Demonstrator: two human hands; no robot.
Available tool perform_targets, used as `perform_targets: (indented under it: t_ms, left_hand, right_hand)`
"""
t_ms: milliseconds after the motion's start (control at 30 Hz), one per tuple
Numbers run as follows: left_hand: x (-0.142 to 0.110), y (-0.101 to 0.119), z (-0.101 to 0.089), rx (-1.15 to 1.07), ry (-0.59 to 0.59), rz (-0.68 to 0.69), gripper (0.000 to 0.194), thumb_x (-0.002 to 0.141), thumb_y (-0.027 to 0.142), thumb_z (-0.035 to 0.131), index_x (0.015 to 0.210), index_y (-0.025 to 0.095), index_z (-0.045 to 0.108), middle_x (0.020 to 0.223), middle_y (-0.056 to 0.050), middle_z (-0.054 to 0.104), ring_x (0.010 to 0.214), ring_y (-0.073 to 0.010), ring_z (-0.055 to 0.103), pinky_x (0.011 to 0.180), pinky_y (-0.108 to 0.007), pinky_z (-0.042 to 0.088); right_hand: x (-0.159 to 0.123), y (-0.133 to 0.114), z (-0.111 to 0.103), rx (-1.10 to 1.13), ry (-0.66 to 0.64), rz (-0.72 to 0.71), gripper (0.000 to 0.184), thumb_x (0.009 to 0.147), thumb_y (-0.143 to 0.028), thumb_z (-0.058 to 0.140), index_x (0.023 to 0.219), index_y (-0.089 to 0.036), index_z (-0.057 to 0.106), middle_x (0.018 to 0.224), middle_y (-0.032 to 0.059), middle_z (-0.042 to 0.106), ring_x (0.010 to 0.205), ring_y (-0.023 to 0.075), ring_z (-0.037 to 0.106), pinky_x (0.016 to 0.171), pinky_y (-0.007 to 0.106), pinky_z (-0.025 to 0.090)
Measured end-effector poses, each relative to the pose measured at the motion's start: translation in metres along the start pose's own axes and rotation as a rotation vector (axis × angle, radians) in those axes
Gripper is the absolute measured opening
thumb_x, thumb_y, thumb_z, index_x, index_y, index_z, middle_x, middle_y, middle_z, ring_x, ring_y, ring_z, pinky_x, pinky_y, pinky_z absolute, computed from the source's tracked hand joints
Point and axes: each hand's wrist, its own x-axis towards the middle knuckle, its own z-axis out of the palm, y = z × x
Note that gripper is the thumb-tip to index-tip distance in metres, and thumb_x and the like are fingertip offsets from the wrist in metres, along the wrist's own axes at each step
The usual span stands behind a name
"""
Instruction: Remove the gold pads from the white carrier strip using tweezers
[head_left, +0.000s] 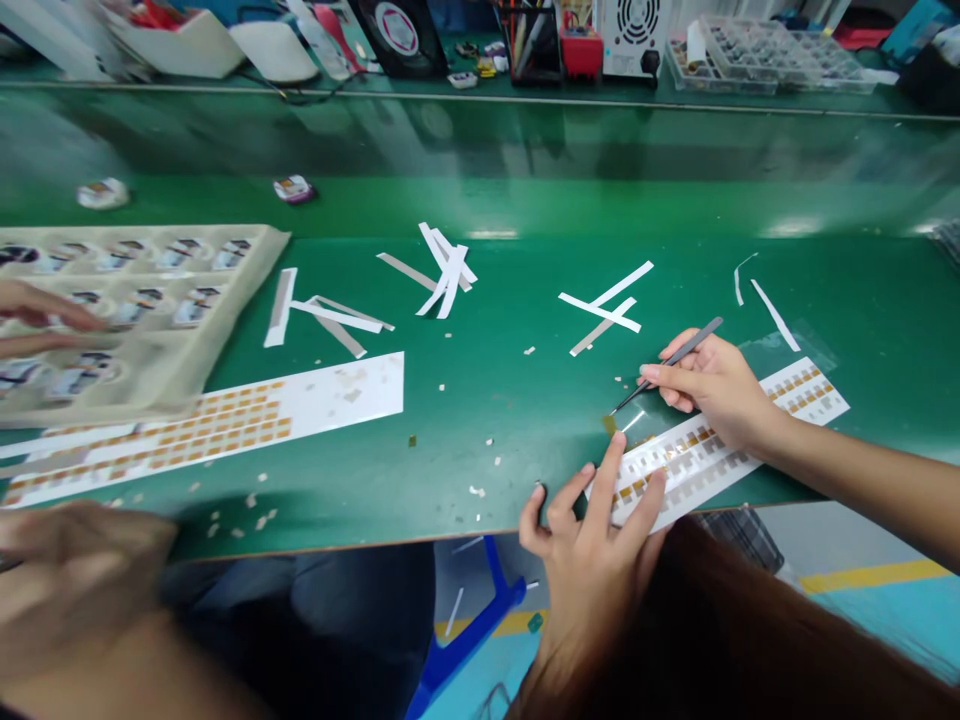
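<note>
1. The person's left hand [45, 308] is stretched over a pale compartmented tray [259, 265] at the far left, with thumb and fingers slightly parted; because of blur, it cannot be told whether anything is pinched.
2. Rounded pieces [139, 303] are seated in rows in the tray, probably so that each is kept apart; one near-side compartment is left bare.
3. The right hand [82, 580] is curled in the lower left corner, strongly blurred; whether something is gripped cannot be told.
4. Between the two hands, a white sheet of orange-brown squares [345, 385] is laid aslant, partly covered by the tray, seemingly within easy reach.
5. At right, another sheet [720, 470] is pressed flat by a co-worker's left hand [592, 520], apparently for steadiness, while tweezers [679, 352] are held in that co-worker's right hand [712, 390], their tip lowered to a small amber piece [610, 425].
6. The green tabletop [487, 370] is scattered with paper strips [446, 275] and tiny scraps [261, 520].
7. Behind, a shelf [487, 88] is crowded with a pen holder [534, 45], a red box [581, 52] and clear cases [787, 55]. Below, a blue frame [484, 625] is seen above a floor [480, 680] marked in yellow.
</note>
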Motion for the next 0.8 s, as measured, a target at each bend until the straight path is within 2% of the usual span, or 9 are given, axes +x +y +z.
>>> perform_targets:
  t_ms: [200,367,533,633,800]
  left_hand:
    - [0.001,0.001,-0.002,0.008,-0.040,-0.008,0.023,0.074,0.043,0.066,0.097,0.039,0.065,0.124,-0.002,0.059,0.101,-0.0268,0.045,0.093,-0.054,0.021]
    - [0.003,0.000,-0.002,0.021,-0.031,0.009,0.023,0.074,0.042,0.066,0.097,0.038,0.066,0.121,-0.002,0.061,0.101,-0.0267,0.045,0.093,-0.053,0.021]
    - [0.006,-0.001,-0.003,0.032,-0.023,0.029,0.022,0.075,0.043,0.066,0.096,0.037,0.066,0.117,-0.001,0.064,0.099,-0.0274,0.045,0.091,-0.052,0.022]
    - [0.007,-0.002,-0.004,0.035,-0.022,0.054,0.024,0.075,0.042,0.065,0.098,0.035,0.065,0.113,0.003,0.066,0.098,-0.0272,0.045,0.092,-0.051,0.020]
    - [0.007,-0.004,-0.004,0.051,-0.039,0.071,0.025,0.075,0.041,0.066,0.099,0.034,0.065,0.110,0.004,0.067,0.099,-0.0260,0.044,0.093,-0.048,0.019]
  right_hand:
    - [-0.001,-0.005,-0.005,0.102,0.003,0.024,0.045,0.057,-0.029,0.083,0.076,-0.018,0.044,0.052,-0.0007,0.059,0.039,0.0036,0.042,0.035,0.017,0.022]
    - [-0.022,-0.014,-0.025,0.074,-0.012,-0.077,0.038,0.063,-0.026,0.079,0.076,-0.019,0.043,0.057,-0.0026,0.061,0.038,0.0032,0.042,0.035,0.018,0.022]
    - [-0.040,0.002,-0.044,0.034,-0.036,-0.017,0.037,0.066,-0.025,0.078,0.077,-0.020,0.043,0.050,-0.0071,0.054,0.038,0.0034,0.041,0.034,0.017,0.021]
    - [-0.043,0.010,-0.045,0.025,-0.036,-0.056,0.036,0.067,-0.026,0.077,0.076,-0.020,0.042,0.052,-0.0071,0.054,0.038,0.0034,0.042,0.034,0.016,0.023]
    - [-0.046,0.008,-0.044,-0.037,-0.022,-0.093,0.037,0.066,-0.031,0.077,0.074,-0.020,0.043,0.051,-0.0077,0.051,0.036,0.0041,0.042,0.033,0.017,0.025]
